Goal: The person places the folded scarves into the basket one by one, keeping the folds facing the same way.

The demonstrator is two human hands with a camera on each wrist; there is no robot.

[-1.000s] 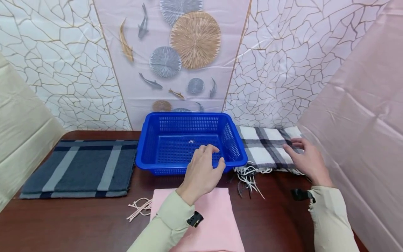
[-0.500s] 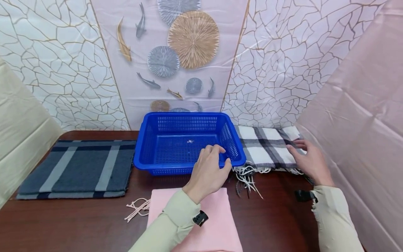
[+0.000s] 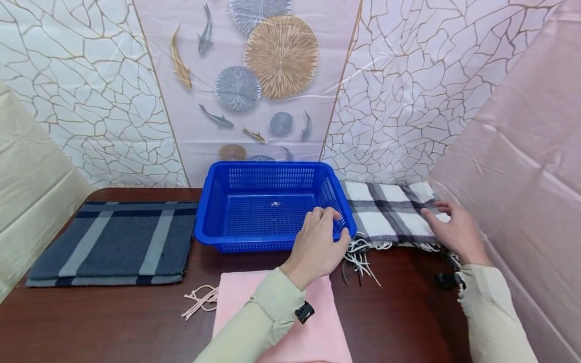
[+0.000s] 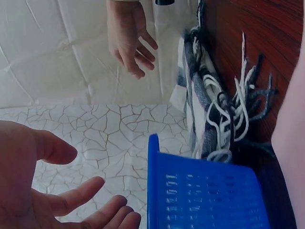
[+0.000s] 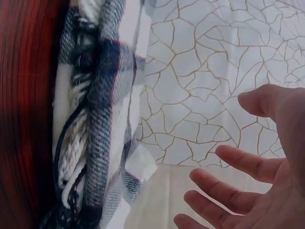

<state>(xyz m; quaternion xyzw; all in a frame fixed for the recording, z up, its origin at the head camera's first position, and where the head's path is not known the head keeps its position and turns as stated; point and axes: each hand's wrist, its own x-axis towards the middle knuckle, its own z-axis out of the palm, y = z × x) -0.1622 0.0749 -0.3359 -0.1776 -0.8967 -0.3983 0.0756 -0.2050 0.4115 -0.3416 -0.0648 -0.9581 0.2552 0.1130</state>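
Observation:
My left hand (image 3: 317, 247) hovers over the front right of a blue plastic basket (image 3: 212, 201), its fingers loosely bent and holding nothing. In the left wrist view a gap shows between those fingers (image 4: 83, 191) and the basket's rim. To the right, my right hand (image 3: 458, 233) hangs above the outer end of a folded black-and-white plaid scarf (image 3: 381, 222). Its fingers are spread and apart from the cloth, as the right wrist view shows. White and dark fringe (image 5: 76, 138) runs along the scarf's near edge. A folded pink scarf (image 3: 317, 322) lies partly under my left forearm.
A folded grey-blue striped scarf (image 3: 122, 247) lies left of the basket on the dark wooden table (image 3: 109, 317). Pink tassels (image 3: 199, 301) stick out leftward from the pink scarf. Patterned curtain walls (image 3: 390, 91) close off the back and sides.
My left hand has moved right, from over the basket's front middle toward its front right corner. My right hand has drifted slightly right. The basket and the scarves stay in place.

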